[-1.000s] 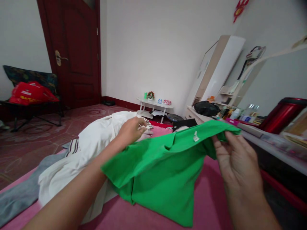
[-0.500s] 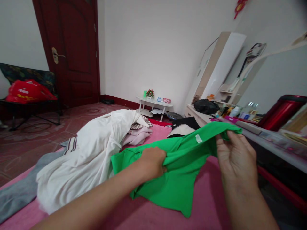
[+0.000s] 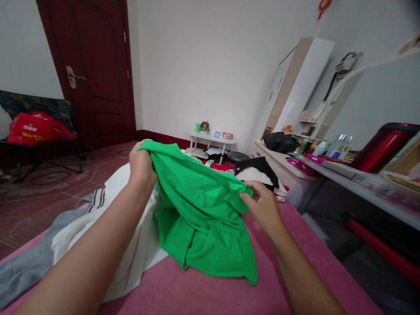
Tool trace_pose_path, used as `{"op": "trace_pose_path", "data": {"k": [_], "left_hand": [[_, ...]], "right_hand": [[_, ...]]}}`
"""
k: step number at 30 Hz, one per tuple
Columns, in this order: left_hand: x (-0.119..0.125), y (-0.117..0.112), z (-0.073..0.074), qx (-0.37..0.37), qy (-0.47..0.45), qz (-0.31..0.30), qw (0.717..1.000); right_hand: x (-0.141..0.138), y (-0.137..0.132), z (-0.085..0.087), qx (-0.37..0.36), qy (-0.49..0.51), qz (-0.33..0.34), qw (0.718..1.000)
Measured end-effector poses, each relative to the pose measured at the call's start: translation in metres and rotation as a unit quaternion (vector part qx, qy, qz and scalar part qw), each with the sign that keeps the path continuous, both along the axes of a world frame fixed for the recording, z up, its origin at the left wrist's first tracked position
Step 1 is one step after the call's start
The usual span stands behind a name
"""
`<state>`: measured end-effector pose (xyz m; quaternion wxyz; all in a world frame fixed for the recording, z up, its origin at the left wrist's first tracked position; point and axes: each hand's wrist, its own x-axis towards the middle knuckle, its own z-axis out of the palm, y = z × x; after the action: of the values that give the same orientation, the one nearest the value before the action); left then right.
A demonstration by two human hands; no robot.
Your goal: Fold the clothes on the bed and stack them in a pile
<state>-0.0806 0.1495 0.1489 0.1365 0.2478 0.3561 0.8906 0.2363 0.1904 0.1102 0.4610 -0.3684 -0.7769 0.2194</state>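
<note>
Head view: what step do we have in hand?

"We're stretching a green garment (image 3: 200,192) above the pink bedspread (image 3: 197,293), left hand (image 3: 141,164) gripping its upper edge at one end, right hand (image 3: 262,203) pinching the bunched other end. Next, we judge, calls for firm, level grips."

"What can't we make out?"

"Our left fingertips, the garment's inner folds, whether its hem touches down, and white cloth (image 3: 147,247) partly behind our left forearm (image 3: 95,236)."

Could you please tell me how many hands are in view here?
2: the left hand grips the green garment near its upper-left corner, and the right hand pinches its right end. No other hands show.
</note>
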Motion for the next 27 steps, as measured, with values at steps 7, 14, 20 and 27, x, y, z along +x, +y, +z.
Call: {"op": "trace_pose_path", "data": {"k": [7,14,20,27], "left_hand": [[0.003,0.004,-0.025,-0.206,0.256,0.022,0.944],[0.020,0.000,-0.029,-0.431,0.573,0.016,0.697],[0.020,0.000,-0.026,-0.443,0.568,0.040,0.692],[0.042,-0.017,-0.001,-0.287,0.276,-0.260,0.880]], "right_hand": [[-0.025,-0.015,-0.062,-0.114,-0.327,-0.053,0.936],[-0.018,-0.004,-0.069,-0.147,-0.234,-0.007,0.961],[0.011,0.019,-0.034,-0.152,0.170,-0.051,0.972],[0.044,-0.001,0.034,-0.187,0.286,-0.043,0.939]]}}
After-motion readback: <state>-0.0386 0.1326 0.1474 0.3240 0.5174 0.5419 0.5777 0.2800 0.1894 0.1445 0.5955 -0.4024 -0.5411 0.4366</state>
